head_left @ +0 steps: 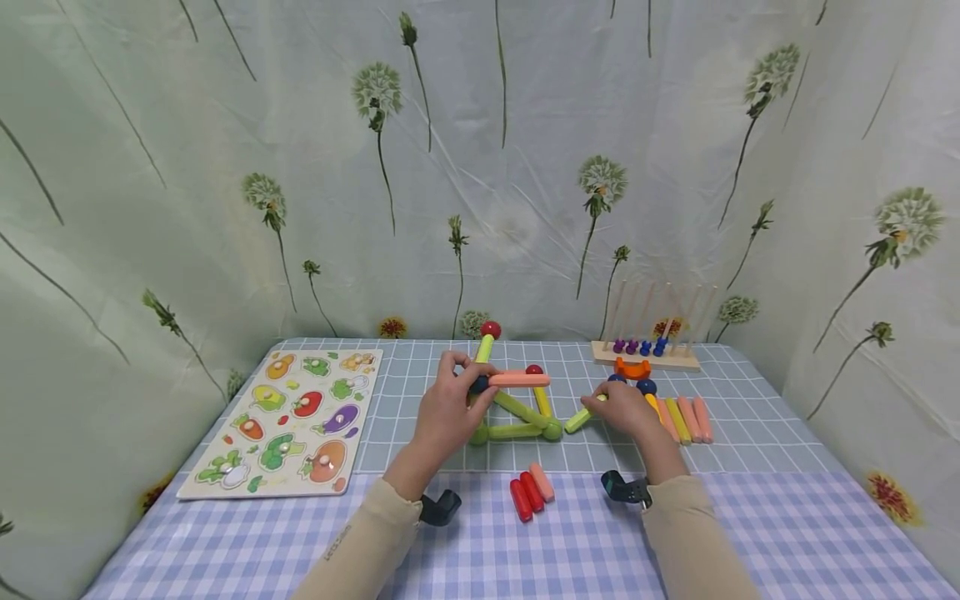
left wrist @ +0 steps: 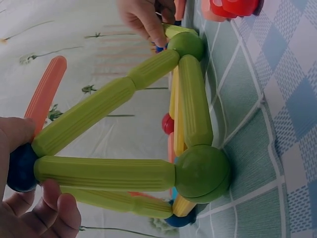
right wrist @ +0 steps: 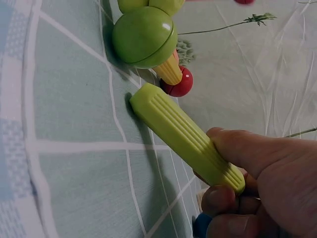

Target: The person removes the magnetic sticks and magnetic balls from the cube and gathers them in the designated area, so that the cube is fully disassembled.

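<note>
My head cam looks fwd + down across the table [head_left: 573, 554], curtain [head_left: 510, 200] behind, farthest off of the 3. L wrist cam's [head_left: 441, 507] close on the stick frame [left wrist: 109, 173], R wrist cam's [head_left: 624, 487] close on my green stick [right wrist: 183, 136], both tipped sideways; they share 1 green ball [right wrist: 143, 37].

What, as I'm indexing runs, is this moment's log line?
left hand: holds dark blue ball | right hand: pinches lime stick | stick: apart from nearest green ball | two red sticks: on checkered cloth

illegible lettering [head_left: 337, 542] on the left sleeve [head_left: 372, 533]
</note>
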`<move>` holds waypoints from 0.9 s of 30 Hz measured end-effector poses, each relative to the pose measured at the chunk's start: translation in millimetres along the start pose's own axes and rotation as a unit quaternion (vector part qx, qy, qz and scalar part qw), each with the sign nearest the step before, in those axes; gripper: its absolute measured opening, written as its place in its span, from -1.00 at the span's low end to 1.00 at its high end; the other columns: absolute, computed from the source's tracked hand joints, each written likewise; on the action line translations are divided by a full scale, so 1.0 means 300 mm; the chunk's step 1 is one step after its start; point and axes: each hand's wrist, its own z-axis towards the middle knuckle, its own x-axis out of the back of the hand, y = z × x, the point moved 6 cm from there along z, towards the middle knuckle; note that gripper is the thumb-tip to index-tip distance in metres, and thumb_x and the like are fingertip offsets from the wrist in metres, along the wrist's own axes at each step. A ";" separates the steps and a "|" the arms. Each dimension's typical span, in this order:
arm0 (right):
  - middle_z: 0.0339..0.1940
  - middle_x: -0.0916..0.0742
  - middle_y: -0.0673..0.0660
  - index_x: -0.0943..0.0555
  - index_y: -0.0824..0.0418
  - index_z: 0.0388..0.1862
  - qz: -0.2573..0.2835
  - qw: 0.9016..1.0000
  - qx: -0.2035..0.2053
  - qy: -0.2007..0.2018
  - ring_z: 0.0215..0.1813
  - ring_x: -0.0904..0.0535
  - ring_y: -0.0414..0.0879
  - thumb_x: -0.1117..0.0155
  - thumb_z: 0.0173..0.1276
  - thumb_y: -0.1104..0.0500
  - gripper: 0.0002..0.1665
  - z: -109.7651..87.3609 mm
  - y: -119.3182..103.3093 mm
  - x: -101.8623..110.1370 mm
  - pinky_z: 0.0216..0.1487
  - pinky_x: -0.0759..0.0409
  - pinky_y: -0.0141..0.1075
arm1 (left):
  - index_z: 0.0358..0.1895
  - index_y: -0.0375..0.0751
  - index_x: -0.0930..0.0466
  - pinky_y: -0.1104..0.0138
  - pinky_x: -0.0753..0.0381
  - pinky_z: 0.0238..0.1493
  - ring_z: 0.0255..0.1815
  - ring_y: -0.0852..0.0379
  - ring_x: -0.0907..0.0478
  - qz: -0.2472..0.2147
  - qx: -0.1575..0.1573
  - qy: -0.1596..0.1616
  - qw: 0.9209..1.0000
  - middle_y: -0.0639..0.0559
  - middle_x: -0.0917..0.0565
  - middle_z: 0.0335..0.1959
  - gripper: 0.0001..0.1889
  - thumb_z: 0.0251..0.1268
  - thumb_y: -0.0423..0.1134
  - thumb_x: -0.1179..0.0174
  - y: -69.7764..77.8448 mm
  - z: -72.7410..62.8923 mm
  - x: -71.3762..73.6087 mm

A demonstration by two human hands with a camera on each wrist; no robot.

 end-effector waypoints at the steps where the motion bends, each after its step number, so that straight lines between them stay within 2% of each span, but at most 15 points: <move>1: -0.24 -0.67 0.17 -0.63 0.31 0.06 0.000 1.000 0.000 0.000 -0.28 -0.47 -0.02 -0.23 0.43 -0.10 -0.48 0.000 0.000 0.000 -0.34 -0.41 -0.32 | 0.03 0.05 -0.66 0.37 -0.60 -0.33 -0.30 0.10 -0.56 0.002 0.000 0.000 1.000 -0.02 -0.38 -0.04 -0.74 0.32 -0.08 -0.33 0.000 0.000 -0.001; 6: -0.29 -0.65 0.15 -0.63 0.24 0.03 0.002 1.000 0.007 0.009 -0.30 -0.47 -0.02 -0.24 0.43 -0.10 -0.55 0.001 -0.002 0.007 -0.34 -0.40 -0.30 | 0.05 0.06 -0.65 0.36 -0.58 -0.35 -0.33 0.13 -0.55 0.007 0.003 -0.004 1.000 -0.01 -0.43 -0.02 -0.74 0.34 -0.08 -0.31 -0.003 -0.003 -0.006; 11: -0.21 -0.68 0.16 -0.62 0.18 0.04 0.009 1.000 0.006 0.015 -0.24 -0.50 0.00 -0.26 0.42 -0.07 -0.60 -0.002 0.001 0.015 -0.27 -0.48 -0.27 | 0.04 0.07 -0.65 0.39 -0.53 -0.39 -0.36 0.16 -0.53 0.007 0.001 -0.002 1.000 -0.01 -0.44 -0.01 -0.76 0.35 -0.09 -0.30 -0.004 -0.003 -0.008; 14: -0.12 -0.68 0.19 -0.58 0.20 0.11 0.018 1.000 0.004 0.012 -0.18 -0.51 0.02 -0.28 0.42 -0.06 -0.56 -0.008 0.007 0.022 -0.21 -0.53 -0.24 | 0.04 0.07 -0.65 0.39 -0.53 -0.39 -0.36 0.16 -0.53 0.007 0.002 -0.001 1.000 -0.01 -0.43 -0.02 -0.76 0.35 -0.09 -0.31 -0.005 -0.002 -0.009; 19: 0.01 -0.67 0.26 -0.50 0.22 0.22 0.015 0.999 -0.001 0.028 -0.11 -0.53 0.08 -0.31 0.39 -0.03 -0.47 -0.016 0.028 0.053 -0.17 -0.53 -0.18 | 0.05 0.07 -0.65 0.38 -0.56 -0.36 -0.33 0.14 -0.54 0.005 0.004 -0.002 1.000 -0.01 -0.43 -0.01 -0.75 0.35 -0.09 -0.31 -0.007 -0.003 -0.011; 27: 0.03 -0.65 0.33 -0.51 0.25 0.19 -0.009 0.998 -0.027 0.048 -0.06 -0.52 0.15 -0.31 0.38 0.07 -0.52 -0.002 0.087 0.070 -0.09 -0.60 -0.05 | 0.05 0.08 -0.65 0.38 -0.56 -0.36 -0.33 0.14 -0.54 0.013 0.006 -0.001 1.000 -0.02 -0.44 -0.01 -0.75 0.35 -0.10 -0.31 -0.006 -0.003 -0.013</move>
